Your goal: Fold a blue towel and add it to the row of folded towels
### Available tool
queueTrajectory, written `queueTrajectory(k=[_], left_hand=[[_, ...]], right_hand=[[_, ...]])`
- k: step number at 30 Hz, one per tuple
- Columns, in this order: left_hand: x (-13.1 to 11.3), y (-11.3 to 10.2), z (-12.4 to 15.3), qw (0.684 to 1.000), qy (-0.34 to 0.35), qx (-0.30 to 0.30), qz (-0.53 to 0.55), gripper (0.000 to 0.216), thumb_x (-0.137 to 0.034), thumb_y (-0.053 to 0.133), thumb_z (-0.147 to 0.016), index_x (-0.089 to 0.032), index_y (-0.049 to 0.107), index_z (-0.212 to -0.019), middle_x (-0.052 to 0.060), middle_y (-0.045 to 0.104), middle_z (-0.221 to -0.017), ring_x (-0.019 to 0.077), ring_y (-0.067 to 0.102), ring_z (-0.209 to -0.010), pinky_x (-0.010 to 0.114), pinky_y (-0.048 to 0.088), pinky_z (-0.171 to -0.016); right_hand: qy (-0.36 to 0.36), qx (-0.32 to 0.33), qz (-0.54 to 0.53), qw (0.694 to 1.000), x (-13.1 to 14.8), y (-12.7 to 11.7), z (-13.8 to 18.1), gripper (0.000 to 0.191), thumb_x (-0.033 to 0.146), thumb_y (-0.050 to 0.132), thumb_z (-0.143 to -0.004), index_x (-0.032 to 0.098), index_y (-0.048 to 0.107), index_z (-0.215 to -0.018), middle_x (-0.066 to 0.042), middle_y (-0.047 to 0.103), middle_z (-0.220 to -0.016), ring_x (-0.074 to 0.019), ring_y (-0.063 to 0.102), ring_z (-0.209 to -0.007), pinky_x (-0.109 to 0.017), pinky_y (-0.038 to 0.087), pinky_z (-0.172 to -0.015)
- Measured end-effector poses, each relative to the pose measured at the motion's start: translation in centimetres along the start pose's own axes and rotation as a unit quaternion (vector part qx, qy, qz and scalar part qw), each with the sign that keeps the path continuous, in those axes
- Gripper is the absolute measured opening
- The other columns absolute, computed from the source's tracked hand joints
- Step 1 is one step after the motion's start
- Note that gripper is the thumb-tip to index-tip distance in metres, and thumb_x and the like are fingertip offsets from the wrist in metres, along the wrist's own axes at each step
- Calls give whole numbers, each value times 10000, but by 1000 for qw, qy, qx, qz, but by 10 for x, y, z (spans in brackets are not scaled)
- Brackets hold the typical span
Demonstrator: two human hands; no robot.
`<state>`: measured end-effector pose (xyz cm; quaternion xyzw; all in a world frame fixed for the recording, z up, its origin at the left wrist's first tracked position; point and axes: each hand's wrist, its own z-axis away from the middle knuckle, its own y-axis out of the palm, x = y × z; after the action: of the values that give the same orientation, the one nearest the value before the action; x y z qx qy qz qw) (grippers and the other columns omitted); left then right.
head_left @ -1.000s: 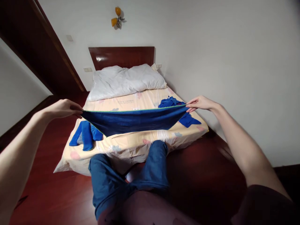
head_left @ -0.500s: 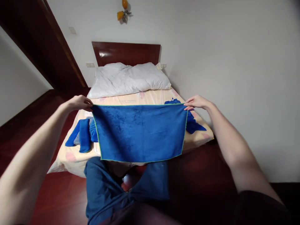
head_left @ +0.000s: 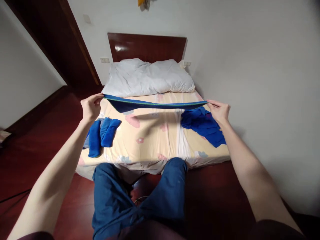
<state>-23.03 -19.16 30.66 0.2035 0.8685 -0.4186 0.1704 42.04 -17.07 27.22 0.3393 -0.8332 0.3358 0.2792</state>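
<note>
Since half a second ago your blue towel (head_left: 155, 105) has swung up flat over the bed (head_left: 150, 140). Left hand (head_left: 91, 107) and right hand (head_left: 220, 111) pinch its corners; loosen either grip and it likely drops.

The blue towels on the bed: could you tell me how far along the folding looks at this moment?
Partly done. Folded blue towels lie on the bed by the left hand. In hand: one blue towel is stretched flat above the sheet, the left hand and right hand each pinching an end. Left: a loose heap of blue towels on the right side appears unfolded.
</note>
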Motion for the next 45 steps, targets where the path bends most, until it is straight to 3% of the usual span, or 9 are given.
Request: queueTrajectory(k=[4, 8, 11, 15, 18, 24, 34, 41, 45], left_hand=[[36, 30, 77, 995, 39, 88, 12, 422, -361, 465, -988, -151, 746, -1222, 71, 700, -1394, 213, 655, -1308, 346, 488, -1156], [66, 65, 149, 974, 39, 223, 0, 378, -258, 458, -939, -194, 793, -1101, 77, 730, -1340, 257, 715, -1202, 346, 545, -1077], [82, 83, 189, 946, 24, 313, -77, 426, -233, 410, -953, -223, 802, -1120, 66, 728, -1333, 259, 726, -1124, 337, 572, -930], [100, 99, 230, 918, 16, 365, -152, 417, -269, 420, -988, -255, 819, -1107, 65, 738, -1251, 243, 724, -997, 306, 531, -749], [109, 103, 251, 904, -1, 391, -172, 413, -251, 437, -984, -276, 813, -1152, 54, 727, -1263, 236, 713, -986, 292, 504, -719], [110, 96, 271, 883, 12, 418, -213, 480, -220, 384, -996, -271, 762, -1287, 65, 717, -1240, 249, 710, -986, 303, 501, -713], [109, 90, 290, 855, 70, 450, -250, 519, -88, 406, -909, -200, 725, -1303, 151, 704, -1247, 294, 730, -1025, 369, 569, -804], [86, 101, 272, 864, 99, 430, -241, 394, -168, 450, -937, -187, 784, -1143, 157, 753, -1155, 339, 674, -1147, 442, 568, -930], [39, 133, 240, 923, 114, 316, -184, 488, -276, 388, -1022, -184, 644, -1428, 126, 623, -1486, 329, 569, -1340, 482, 492, -1102]], right_hand=[[41, 60, 14, 997, -38, 11, 63, 248, 336, 710, -888, 170, 808, -1044, -151, 778, -1227, -283, 760, -1146, -454, 608, -1074], [160, 171, 21, 972, -84, 27, 131, 318, 391, 725, -872, 146, 809, -1056, -172, 795, -1160, -260, 817, -790, -384, 696, -750], [214, 236, 79, 944, -112, 35, 176, 279, 327, 731, -865, 144, 818, -1056, -173, 778, -1210, -189, 760, -561, -298, 655, -577], [238, 294, 147, 914, -134, 37, 224, 243, 221, 679, -895, 136, 826, -1069, -160, 756, -1261, -134, 703, -471, -271, 644, -599], [221, 318, 175, 905, -142, 32, 246, 263, 226, 632, -937, 176, 826, -1108, -121, 746, -1293, -166, 758, -578, -295, 664, -699], [128, 316, 248, 907, -143, 22, 273, 293, 207, 579, -964, 232, 836, -1102, -58, 745, -1306, -239, 741, -1199, -352, 571, -1099], [124, 316, 414, 845, -111, 34, 315, 427, 210, 427, -1042, 239, 761, -1307, -46, 658, -1450, -274, 773, -1109, -426, 636, -984], [177, 347, 456, 800, -94, 46, 291, 401, 184, 519, -956, 175, 783, -1257, -153, 758, -1279, -306, 738, -1149, -421, 591, -999], [106, 312, 397, 857, -60, 97, 265, 456, 185, 434, -987, 112, 732, -1324, -165, 658, -1449, -307, 578, -1370, -442, 530, -1092]])
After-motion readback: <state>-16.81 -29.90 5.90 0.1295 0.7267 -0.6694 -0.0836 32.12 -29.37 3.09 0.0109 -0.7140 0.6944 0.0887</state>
